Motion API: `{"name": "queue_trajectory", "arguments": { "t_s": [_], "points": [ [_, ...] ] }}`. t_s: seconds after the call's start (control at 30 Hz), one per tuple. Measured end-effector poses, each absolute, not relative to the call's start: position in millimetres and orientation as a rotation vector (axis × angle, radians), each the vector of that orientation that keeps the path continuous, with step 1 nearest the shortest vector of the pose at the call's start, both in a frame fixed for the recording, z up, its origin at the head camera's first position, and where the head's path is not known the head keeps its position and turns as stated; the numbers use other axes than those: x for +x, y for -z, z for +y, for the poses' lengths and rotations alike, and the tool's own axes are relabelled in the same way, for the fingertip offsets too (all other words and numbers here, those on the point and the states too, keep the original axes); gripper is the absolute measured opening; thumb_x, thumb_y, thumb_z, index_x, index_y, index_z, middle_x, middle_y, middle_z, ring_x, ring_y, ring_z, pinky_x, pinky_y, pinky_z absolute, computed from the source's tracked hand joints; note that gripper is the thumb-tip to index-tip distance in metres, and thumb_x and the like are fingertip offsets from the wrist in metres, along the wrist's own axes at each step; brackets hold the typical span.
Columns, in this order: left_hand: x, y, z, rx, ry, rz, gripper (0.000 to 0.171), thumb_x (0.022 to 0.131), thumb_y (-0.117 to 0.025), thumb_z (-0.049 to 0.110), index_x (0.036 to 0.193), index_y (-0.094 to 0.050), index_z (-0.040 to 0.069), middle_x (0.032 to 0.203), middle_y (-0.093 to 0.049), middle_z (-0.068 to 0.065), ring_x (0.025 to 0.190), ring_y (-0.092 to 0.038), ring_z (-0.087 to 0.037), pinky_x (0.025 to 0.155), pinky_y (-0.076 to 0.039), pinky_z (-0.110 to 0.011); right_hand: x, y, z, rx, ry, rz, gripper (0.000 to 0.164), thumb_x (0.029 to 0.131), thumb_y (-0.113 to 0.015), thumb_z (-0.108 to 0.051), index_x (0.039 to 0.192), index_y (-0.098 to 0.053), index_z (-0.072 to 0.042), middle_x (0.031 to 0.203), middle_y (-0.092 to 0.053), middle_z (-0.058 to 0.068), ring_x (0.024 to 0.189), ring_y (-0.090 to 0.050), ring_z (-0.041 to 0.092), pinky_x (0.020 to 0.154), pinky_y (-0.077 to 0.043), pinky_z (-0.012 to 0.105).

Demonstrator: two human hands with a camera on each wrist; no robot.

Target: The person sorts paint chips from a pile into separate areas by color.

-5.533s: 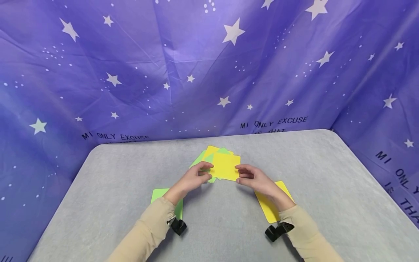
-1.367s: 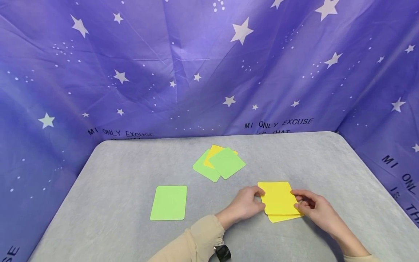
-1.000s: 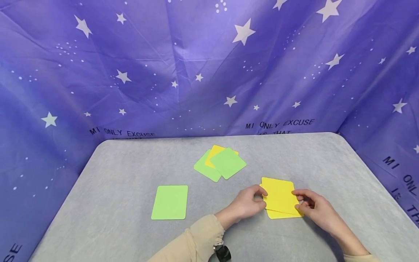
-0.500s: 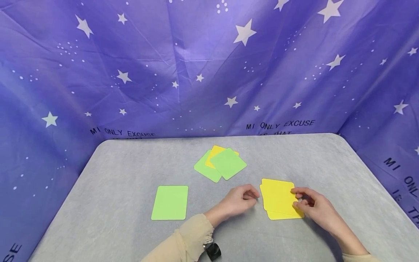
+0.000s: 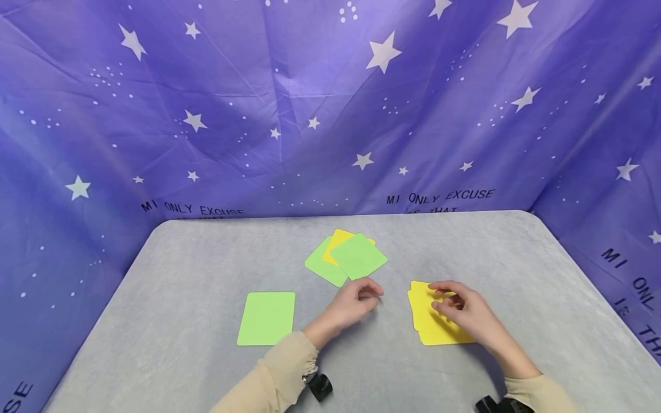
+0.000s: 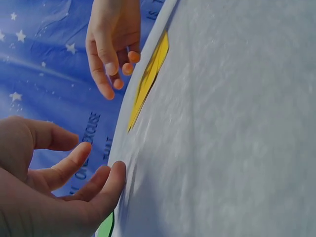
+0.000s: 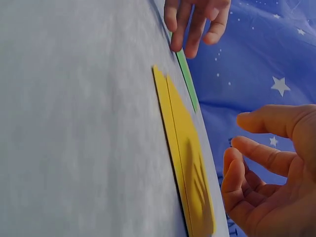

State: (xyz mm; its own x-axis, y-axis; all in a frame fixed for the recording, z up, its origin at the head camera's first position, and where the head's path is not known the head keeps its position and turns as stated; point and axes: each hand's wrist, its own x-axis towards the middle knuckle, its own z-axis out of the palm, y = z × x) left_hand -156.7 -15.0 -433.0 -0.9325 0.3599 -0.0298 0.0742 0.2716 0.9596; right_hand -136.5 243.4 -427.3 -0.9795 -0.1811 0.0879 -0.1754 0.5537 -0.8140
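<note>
Two overlapping yellow square cards (image 5: 426,321) lie on the right part of the grey table. My right hand (image 5: 465,312) hovers above them with loosely bent fingers and nothing between them; its shadow falls on the cards in the right wrist view. Just below the middle pile, my left hand (image 5: 348,307) is raised over the table, its fingers relaxed and holding nothing. That pile is made of a green card (image 5: 358,256) on top, a yellow card (image 5: 335,244) and another green card (image 5: 325,264) beneath. A single green card (image 5: 266,318) lies flat to the left.
The grey table (image 5: 206,258) has rounded far corners. Behind it and at both sides hangs a purple-blue curtain (image 5: 232,86) with white stars and printed words. A small black camera (image 5: 317,385) sits on the left wrist.
Both hands brought a yellow card from the middle pile and laid it on the right one, shifting it slightly. Both have let go; the left hand moved left and the right hand lifted over the cards.
</note>
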Motion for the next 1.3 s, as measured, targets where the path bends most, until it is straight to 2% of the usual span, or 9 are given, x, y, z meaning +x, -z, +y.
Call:
{"name": "queue_trajectory", "arguments": {
  "t_s": [0.2, 0.4, 0.53, 0.73, 0.87, 1.0, 1.3],
  "points": [
    [-162, 433, -32, 0.291, -1.785, 2.362, 0.019, 0.083, -0.058, -0.005, 0.100, -0.064, 0.001, 0.109, -0.058, -0.010, 0.099, -0.057, -0.024, 0.069, -0.047, -0.029, -144, 424, 228, -0.315, 1.475, 2.713, 0.035, 0.089, -0.068, -0.008, 0.122, -0.061, 0.002, 0.110, -0.062, 0.016, 0.081, -0.057, 0.018, 0.064, -0.045, 0.025],
    [-166, 433, -44, 0.180, -1.837, 2.333, 0.028, 0.083, -0.056, -0.002, 0.111, -0.059, -0.001, 0.121, -0.049, -0.014, 0.110, -0.054, -0.031, 0.080, -0.048, -0.036, -152, 424, 217, -0.382, 1.490, 2.685, 0.033, 0.090, -0.066, -0.007, 0.121, -0.060, 0.003, 0.111, -0.065, 0.018, 0.090, -0.061, 0.024, 0.073, -0.049, 0.028],
    [-167, 433, -50, 0.147, -1.887, 2.261, 0.034, 0.084, -0.058, 0.001, 0.118, -0.054, -0.001, 0.128, -0.049, -0.016, 0.118, -0.050, -0.035, 0.085, -0.047, -0.040, -157, 427, 210, -0.392, 1.510, 2.663, 0.035, 0.090, -0.067, -0.007, 0.122, -0.059, 0.005, 0.111, -0.065, 0.019, 0.093, -0.063, 0.025, 0.074, -0.049, 0.027],
    [-169, 437, -55, 0.134, -1.887, 2.250, 0.037, 0.085, -0.061, 0.004, 0.121, -0.053, 0.001, 0.131, -0.049, -0.017, 0.123, -0.046, -0.036, 0.090, -0.046, -0.044, -164, 427, 200, -0.372, 1.528, 2.620, 0.040, 0.092, -0.064, -0.009, 0.129, -0.055, 0.005, 0.120, -0.061, 0.021, 0.103, -0.062, 0.030, 0.079, -0.050, 0.027],
    [-171, 440, -57, 0.139, -1.890, 2.248, 0.038, 0.085, -0.061, 0.005, 0.121, -0.052, 0.002, 0.132, -0.048, -0.016, 0.124, -0.046, -0.036, 0.091, -0.045, -0.045, -170, 427, 193, -0.353, 1.538, 2.590, 0.043, 0.094, -0.062, -0.009, 0.133, -0.051, 0.005, 0.129, -0.055, 0.024, 0.111, -0.059, 0.035, 0.085, -0.051, 0.034],
    [-171, 441, -57, 0.152, -1.899, 2.248, 0.038, 0.085, -0.061, 0.005, 0.121, -0.052, 0.001, 0.130, -0.049, -0.017, 0.123, -0.047, -0.036, 0.092, -0.045, -0.047, -177, 428, 187, -0.366, 1.548, 2.586, 0.045, 0.094, -0.061, -0.008, 0.135, -0.048, 0.006, 0.132, -0.052, 0.027, 0.116, -0.055, 0.038, 0.090, -0.050, 0.041],
    [-170, 441, -57, 0.162, -1.962, 2.178, 0.039, 0.088, -0.058, 0.008, 0.125, -0.048, -0.001, 0.131, -0.048, -0.021, 0.121, -0.050, -0.034, 0.093, -0.044, -0.044, -193, 433, 176, -0.398, 1.584, 2.574, 0.047, 0.092, -0.062, -0.005, 0.135, -0.048, 0.008, 0.134, -0.049, 0.029, 0.119, -0.051, 0.043, 0.094, -0.047, 0.044]
  ]
}}
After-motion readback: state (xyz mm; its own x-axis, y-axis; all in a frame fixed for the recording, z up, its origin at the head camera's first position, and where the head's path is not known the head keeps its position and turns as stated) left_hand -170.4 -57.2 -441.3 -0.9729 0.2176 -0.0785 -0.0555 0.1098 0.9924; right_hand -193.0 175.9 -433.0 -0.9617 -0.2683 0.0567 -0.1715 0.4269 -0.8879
